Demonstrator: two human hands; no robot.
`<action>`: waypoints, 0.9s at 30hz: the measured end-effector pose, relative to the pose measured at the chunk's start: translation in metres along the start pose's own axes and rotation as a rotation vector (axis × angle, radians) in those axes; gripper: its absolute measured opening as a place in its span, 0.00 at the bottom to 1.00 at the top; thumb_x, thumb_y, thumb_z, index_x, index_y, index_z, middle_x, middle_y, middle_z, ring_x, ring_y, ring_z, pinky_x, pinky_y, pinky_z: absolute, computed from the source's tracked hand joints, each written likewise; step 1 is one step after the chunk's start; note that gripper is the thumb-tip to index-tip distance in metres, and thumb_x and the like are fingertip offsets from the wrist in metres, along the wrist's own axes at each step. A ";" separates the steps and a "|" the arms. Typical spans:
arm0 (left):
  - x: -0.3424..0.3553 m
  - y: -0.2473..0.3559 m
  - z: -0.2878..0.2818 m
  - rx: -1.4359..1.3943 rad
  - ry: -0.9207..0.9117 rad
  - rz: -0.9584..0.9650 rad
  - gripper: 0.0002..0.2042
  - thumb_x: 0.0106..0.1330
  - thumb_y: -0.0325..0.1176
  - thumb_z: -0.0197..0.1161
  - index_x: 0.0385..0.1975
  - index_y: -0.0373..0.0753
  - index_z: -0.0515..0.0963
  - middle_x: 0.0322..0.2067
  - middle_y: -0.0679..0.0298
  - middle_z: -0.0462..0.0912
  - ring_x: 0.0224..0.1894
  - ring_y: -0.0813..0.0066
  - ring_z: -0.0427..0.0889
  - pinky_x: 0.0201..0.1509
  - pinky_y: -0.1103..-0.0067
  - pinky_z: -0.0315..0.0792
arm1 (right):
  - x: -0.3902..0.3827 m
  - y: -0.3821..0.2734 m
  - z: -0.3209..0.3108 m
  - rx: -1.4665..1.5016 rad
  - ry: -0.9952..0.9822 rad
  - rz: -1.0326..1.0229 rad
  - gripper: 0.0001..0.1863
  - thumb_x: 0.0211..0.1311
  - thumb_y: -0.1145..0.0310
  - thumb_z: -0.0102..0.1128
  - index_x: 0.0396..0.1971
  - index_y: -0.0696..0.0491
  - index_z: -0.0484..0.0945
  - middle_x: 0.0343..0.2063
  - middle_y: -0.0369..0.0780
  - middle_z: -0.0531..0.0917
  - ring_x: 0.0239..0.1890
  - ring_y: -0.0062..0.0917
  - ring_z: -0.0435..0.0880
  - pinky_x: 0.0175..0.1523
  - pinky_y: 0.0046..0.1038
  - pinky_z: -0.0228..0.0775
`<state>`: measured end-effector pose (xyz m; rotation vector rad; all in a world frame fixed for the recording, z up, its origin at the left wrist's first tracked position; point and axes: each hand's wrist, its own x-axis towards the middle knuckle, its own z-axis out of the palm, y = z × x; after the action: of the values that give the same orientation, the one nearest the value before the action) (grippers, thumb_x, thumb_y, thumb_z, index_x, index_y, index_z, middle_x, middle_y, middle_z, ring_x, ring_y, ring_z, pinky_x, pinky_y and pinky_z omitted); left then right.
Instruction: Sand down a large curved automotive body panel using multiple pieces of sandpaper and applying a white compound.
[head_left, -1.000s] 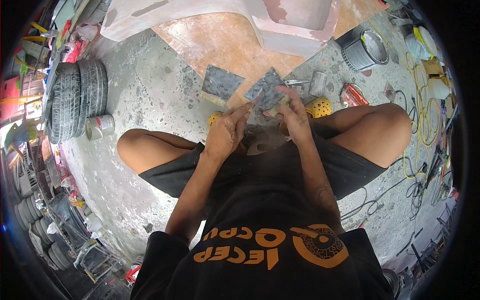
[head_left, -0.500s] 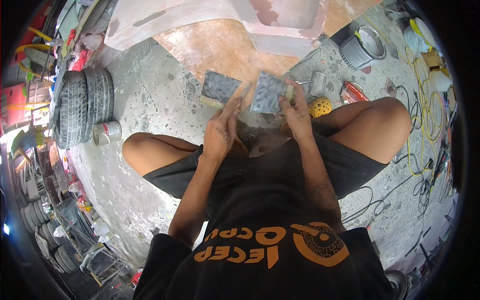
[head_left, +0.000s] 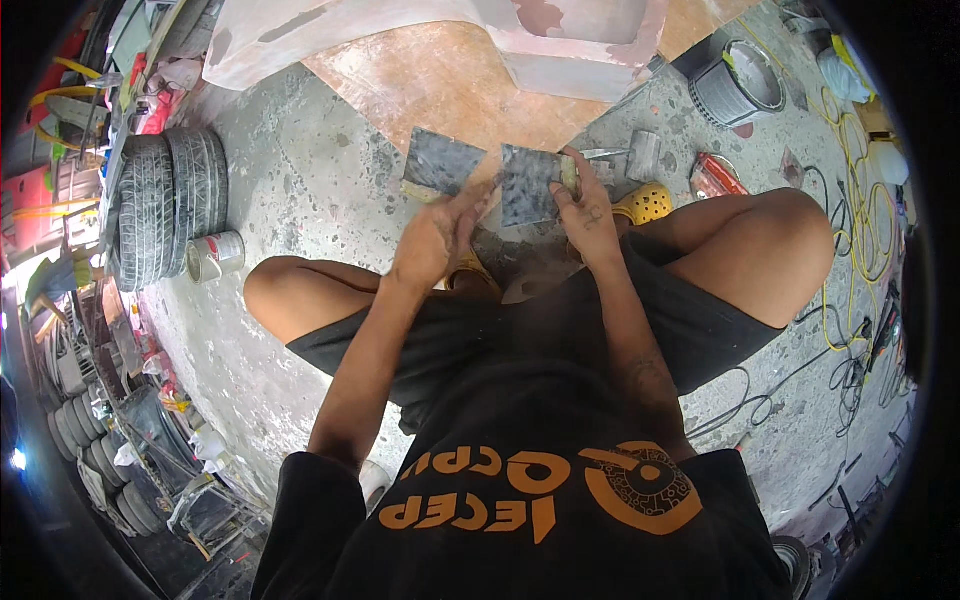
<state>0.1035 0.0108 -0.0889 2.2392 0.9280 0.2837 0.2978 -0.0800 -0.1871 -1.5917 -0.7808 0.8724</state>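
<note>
My left hand (head_left: 430, 238) is closed on the lower right part of a flat, dark grey putty spreader (head_left: 443, 158), smeared pale and with a yellowish strip along its lower edge. Beside it, a similar putty spreader (head_left: 528, 188) is pinched by my right hand (head_left: 586, 215), thumb on its face near a yellowish strip on the right edge. The two plates are held a small gap apart, above my crossed legs. Beyond them a brown board (head_left: 420, 85) carries a large moulded panel (head_left: 400, 20) with white and pinkish patches.
Two stacked tyres (head_left: 170, 210) and a tin can (head_left: 215, 257) are at the left. A grey bucket (head_left: 735, 85), a grey block (head_left: 643, 157), a red can (head_left: 718, 175) and a yellow clog (head_left: 643, 203) lie to the right. Yellow and black cables (head_left: 850, 220) trail over the concrete floor.
The right putty spreader has turned more upright and shifted slightly left. My left hand has drawn back a little, and its spreader has moved slightly up.
</note>
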 end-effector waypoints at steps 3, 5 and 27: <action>0.005 -0.003 -0.003 0.030 -0.083 -0.088 0.16 0.69 0.25 0.57 0.56 0.38 0.78 0.32 0.43 0.82 0.33 0.49 0.83 0.37 0.67 0.75 | 0.003 0.002 -0.003 -0.088 -0.025 0.015 0.29 0.67 0.79 0.56 0.68 0.52 0.65 0.38 0.37 0.77 0.35 0.18 0.72 0.42 0.21 0.68; 0.003 -0.001 0.004 0.077 -0.031 -0.076 0.14 0.70 0.26 0.57 0.54 0.36 0.78 0.35 0.41 0.82 0.35 0.49 0.84 0.38 0.68 0.76 | 0.006 0.016 -0.005 -0.032 -0.009 -0.004 0.29 0.66 0.78 0.56 0.68 0.54 0.65 0.43 0.40 0.78 0.42 0.21 0.75 0.49 0.22 0.69; 0.012 -0.006 0.025 0.159 0.204 -0.005 0.14 0.72 0.30 0.56 0.55 0.36 0.78 0.26 0.47 0.83 0.26 0.49 0.81 0.33 0.70 0.75 | 0.002 -0.009 -0.010 -0.072 -0.034 -0.015 0.30 0.65 0.76 0.55 0.68 0.55 0.65 0.43 0.44 0.80 0.43 0.25 0.76 0.52 0.27 0.69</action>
<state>0.1198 0.0095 -0.1120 2.3847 1.0970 0.4575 0.3066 -0.0818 -0.1771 -1.6360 -0.8558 0.8703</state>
